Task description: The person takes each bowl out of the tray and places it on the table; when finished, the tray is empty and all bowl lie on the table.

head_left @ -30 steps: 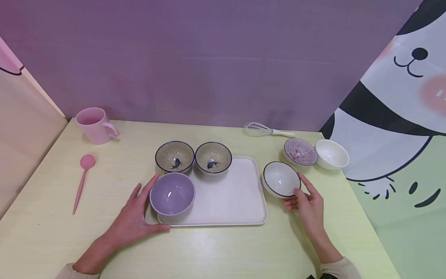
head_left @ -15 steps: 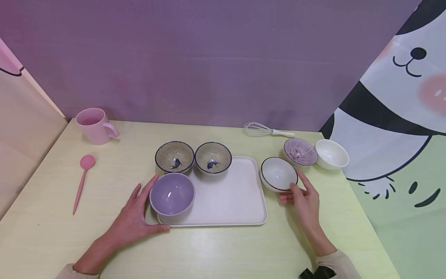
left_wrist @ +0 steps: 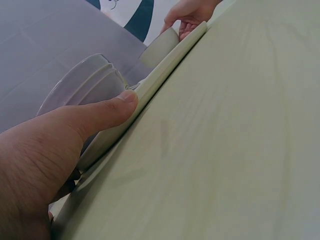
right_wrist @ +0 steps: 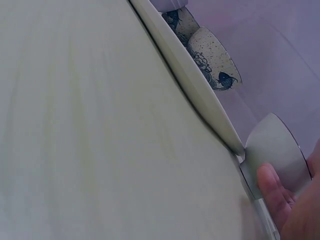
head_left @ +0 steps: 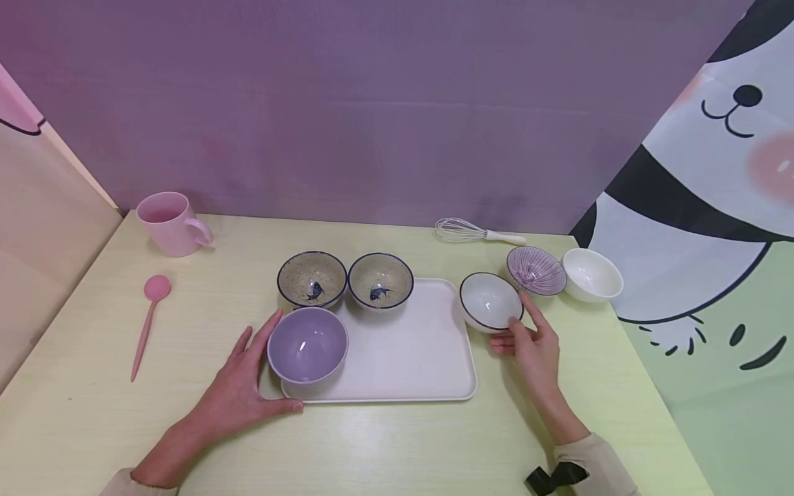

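My left hand [head_left: 238,389] lies with thumb and fingers spread around the front left corner of a white tray [head_left: 409,372]. Its thumb touches the tray's front rim in the left wrist view, and its fingers are beside a purple bowl [head_left: 307,344]. That bowl sits on the tray's left part. With my right hand [head_left: 535,351] I hold a white bowl with a dark rim [head_left: 491,300], thumb near the rim and fingers lower at its side. In the right wrist view, this white bowl [right_wrist: 272,150] is right at the tray's edge [right_wrist: 200,92].
Two speckled bowls with blue fish, left [head_left: 304,275] and right [head_left: 380,272], stand at the tray's back edge. Behind the right hand are a striped purple bowl [head_left: 536,269], a plain white bowl [head_left: 592,274] and a whisk [head_left: 477,231]. A pink mug [head_left: 172,227] and pink spoon [head_left: 149,310] are left.
My right hand has moved the dark-rimmed white bowl left and slightly away from me, up to the tray's right edge. The left hand and the other things have stayed in place.
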`<act>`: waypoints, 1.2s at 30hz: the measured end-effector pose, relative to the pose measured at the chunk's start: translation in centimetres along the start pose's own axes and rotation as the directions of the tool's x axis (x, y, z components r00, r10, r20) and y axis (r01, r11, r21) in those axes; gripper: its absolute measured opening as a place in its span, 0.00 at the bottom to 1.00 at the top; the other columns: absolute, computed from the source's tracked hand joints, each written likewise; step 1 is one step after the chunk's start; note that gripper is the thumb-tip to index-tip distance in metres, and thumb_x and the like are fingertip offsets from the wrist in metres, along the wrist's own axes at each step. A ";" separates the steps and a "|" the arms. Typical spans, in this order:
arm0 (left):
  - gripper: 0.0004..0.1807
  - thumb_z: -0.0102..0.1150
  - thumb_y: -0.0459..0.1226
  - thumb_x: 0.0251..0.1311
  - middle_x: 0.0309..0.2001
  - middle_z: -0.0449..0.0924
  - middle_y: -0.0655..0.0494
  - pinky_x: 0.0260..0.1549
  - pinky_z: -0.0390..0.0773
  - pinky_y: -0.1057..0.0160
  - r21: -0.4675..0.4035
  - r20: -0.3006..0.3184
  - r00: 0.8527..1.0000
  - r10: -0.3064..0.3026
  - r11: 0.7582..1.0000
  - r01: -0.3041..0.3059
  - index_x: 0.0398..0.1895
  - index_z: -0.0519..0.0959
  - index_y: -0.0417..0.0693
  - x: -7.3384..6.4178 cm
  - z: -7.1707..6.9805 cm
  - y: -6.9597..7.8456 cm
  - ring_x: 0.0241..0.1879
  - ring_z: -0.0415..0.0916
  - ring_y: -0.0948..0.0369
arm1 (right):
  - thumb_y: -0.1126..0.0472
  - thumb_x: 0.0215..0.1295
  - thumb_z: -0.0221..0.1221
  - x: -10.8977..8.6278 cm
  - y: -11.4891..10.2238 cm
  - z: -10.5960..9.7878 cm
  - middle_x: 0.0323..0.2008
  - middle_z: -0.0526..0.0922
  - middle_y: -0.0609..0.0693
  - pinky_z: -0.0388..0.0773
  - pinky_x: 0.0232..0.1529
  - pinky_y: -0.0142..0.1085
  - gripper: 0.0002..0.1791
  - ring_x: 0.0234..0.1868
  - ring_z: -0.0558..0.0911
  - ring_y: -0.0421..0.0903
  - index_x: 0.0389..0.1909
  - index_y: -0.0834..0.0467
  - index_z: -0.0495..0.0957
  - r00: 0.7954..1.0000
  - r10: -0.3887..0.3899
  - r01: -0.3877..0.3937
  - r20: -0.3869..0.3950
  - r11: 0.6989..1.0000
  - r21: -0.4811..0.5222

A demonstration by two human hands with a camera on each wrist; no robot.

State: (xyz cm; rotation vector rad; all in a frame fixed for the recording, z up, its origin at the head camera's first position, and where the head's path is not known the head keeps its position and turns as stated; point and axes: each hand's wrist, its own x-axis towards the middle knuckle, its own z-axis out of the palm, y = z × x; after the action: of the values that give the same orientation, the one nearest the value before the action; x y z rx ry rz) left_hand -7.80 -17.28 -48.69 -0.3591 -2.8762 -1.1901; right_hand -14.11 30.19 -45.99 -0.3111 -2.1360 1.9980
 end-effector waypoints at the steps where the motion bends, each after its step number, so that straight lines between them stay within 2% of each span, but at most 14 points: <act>1: 0.83 0.92 0.64 0.36 0.85 0.63 0.40 0.65 0.62 0.11 0.001 0.000 1.000 0.000 1.000 0.000 0.93 0.45 0.67 0.0 0.0 0.0 0.83 0.47 0.22 | 0.71 0.84 0.49 0.0 0.0 0.1 0.22 0.91 0.47 0.91 0.30 0.34 0.34 0.23 0.91 0.40 0.87 0.56 0.63 1.000 0.002 -0.002 0.007 1.000 0.000; 10: 0.85 0.92 0.65 0.35 0.87 0.59 0.38 0.65 0.60 0.11 0.007 0.002 1.000 0.001 1.000 -0.001 0.94 0.43 0.68 0.1 0.1 0.0 0.83 0.46 0.22 | 0.71 0.83 0.48 0.5 0.0 0.6 0.22 0.90 0.45 0.91 0.30 0.34 0.35 0.24 0.91 0.39 0.88 0.56 0.60 1.000 -0.002 0.002 0.011 1.000 -0.010; 15: 0.84 0.92 0.64 0.36 0.86 0.60 0.39 0.66 0.60 0.11 0.004 -0.004 1.000 0.009 1.000 -0.009 0.93 0.44 0.65 0.1 0.1 -0.1 0.83 0.46 0.22 | 0.69 0.85 0.50 0.9 0.2 0.8 0.24 0.91 0.46 0.91 0.30 0.33 0.35 0.24 0.91 0.39 0.88 0.55 0.60 1.000 -0.007 0.007 -0.001 1.000 -0.004; 21: 0.84 0.92 0.64 0.36 0.86 0.60 0.38 0.65 0.60 0.11 0.001 0.003 1.000 0.001 1.000 -0.001 0.93 0.43 0.68 0.0 0.1 0.0 0.83 0.46 0.22 | 0.67 0.85 0.53 1.3 0.2 1.4 0.24 0.91 0.44 0.91 0.31 0.33 0.35 0.24 0.91 0.39 0.88 0.55 0.60 1.000 -0.016 0.016 -0.022 1.000 0.006; 26: 0.84 0.92 0.64 0.36 0.86 0.60 0.39 0.66 0.61 0.11 0.000 -0.002 1.000 0.007 1.000 -0.007 0.93 0.44 0.66 -0.1 0.1 0.0 0.83 0.46 0.22 | 0.67 0.85 0.55 1.6 0.3 1.8 0.25 0.92 0.42 0.91 0.32 0.32 0.35 0.25 0.91 0.38 0.89 0.56 0.59 0.999 -0.045 0.045 -0.025 0.999 0.010; 36: 0.83 0.92 0.64 0.36 0.86 0.61 0.40 0.65 0.61 0.11 0.000 -0.007 1.000 0.011 1.000 -0.011 0.93 0.45 0.64 0.0 0.1 0.0 0.83 0.46 0.22 | 0.66 0.85 0.56 2.3 0.5 2.4 0.25 0.92 0.44 0.91 0.32 0.33 0.37 0.24 0.91 0.38 0.89 0.56 0.57 0.996 -0.081 0.081 -0.021 0.997 0.007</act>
State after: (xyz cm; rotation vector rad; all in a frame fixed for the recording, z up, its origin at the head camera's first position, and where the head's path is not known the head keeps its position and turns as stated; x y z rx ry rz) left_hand -7.79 -17.23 -48.76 -0.3694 -2.8643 -1.1878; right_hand -16.99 28.62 -46.59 -0.2390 -2.0928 1.9491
